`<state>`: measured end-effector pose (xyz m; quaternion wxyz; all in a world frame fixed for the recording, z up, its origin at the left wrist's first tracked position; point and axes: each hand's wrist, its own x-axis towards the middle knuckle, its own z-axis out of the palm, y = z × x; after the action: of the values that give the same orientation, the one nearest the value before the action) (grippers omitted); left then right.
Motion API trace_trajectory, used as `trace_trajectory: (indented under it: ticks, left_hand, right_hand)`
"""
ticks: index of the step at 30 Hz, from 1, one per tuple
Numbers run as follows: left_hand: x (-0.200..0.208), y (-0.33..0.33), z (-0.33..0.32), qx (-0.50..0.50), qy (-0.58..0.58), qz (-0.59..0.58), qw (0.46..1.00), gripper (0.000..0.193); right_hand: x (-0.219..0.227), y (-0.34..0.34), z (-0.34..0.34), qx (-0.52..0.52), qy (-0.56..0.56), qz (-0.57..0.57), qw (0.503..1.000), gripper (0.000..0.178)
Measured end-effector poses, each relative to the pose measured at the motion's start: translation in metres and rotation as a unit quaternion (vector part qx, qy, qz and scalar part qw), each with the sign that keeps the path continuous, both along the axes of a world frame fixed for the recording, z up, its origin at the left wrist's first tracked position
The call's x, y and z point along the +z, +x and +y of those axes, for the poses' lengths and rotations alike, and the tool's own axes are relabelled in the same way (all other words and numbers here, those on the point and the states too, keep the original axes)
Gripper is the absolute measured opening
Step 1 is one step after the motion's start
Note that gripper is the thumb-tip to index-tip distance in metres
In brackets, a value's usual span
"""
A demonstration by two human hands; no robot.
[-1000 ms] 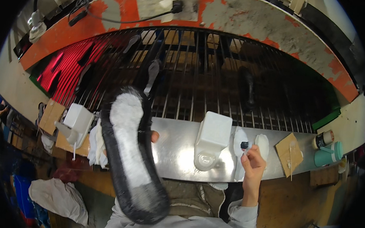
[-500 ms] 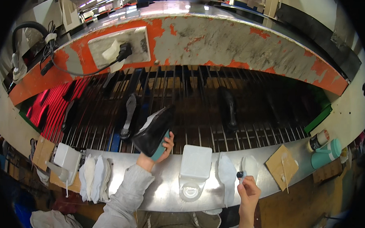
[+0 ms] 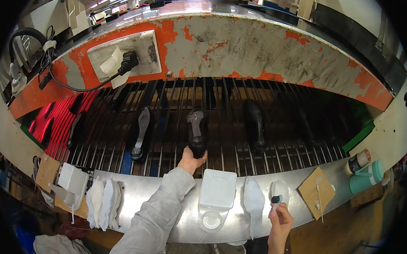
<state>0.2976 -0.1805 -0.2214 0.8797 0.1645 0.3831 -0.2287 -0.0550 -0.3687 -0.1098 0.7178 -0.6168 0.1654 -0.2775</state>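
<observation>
My left hand [image 3: 193, 161] reaches out over the bar conveyor [image 3: 170, 157] and is closed around the near end of a black shoe upper [image 3: 197, 130]. The upper lies bottom up on the bars, its grey underside showing. Held between the fingertips of my right hand [image 3: 281, 219] is a small dark-headed brush [image 3: 277, 199]. That brush is just above a white, sole-shaped pad [image 3: 280, 190] on the metal ledge [image 3: 162, 212]. Beside it lies a long pale insole-like piece [image 3: 254, 198].
More black uppers [image 3: 142, 133] [image 3: 256, 125] rest on the conveyor at either side. On the ledge stand a white plastic container [image 3: 218, 192], a stack of pale pads [image 3: 104, 202], a cardboard piece [image 3: 316, 192] and a teal bottle [image 3: 367, 176]. A scraped orange-grey beam [image 3: 244, 46] spans above.
My left hand has moved forward and right, setting the upper from a tilted hold in the air down onto the bars, bottom up. My right hand has shifted slightly with the brush.
</observation>
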Motion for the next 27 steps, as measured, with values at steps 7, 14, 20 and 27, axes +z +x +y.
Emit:
trace_trajectory:
  ticks: [7,14,20,27]
  left_hand:
    - [0.121,-0.018,0.001,-0.108,-0.133,-0.17,0.97,0.063]
    - [0.138,-0.007,-0.143,-0.489,0.286,-0.39,0.726,0.095]
    - [0.063,0.002,-0.248,-0.511,0.586,-0.415,0.473,0.125]
    - [0.006,0.031,-0.234,-0.48,0.595,-0.491,0.418,0.123]
  right_hand:
    - [-0.014,-0.002,-0.005,-0.01,0.051,-0.02,0.998,0.016]
    - [-0.025,-0.007,-0.019,-0.012,0.055,-0.054,0.997,0.02]
    - [-0.032,-0.021,-0.045,-0.039,0.023,-0.048,0.998,0.024]
    - [-0.03,-0.028,-0.046,-0.057,0.049,-0.028,0.997,0.021]
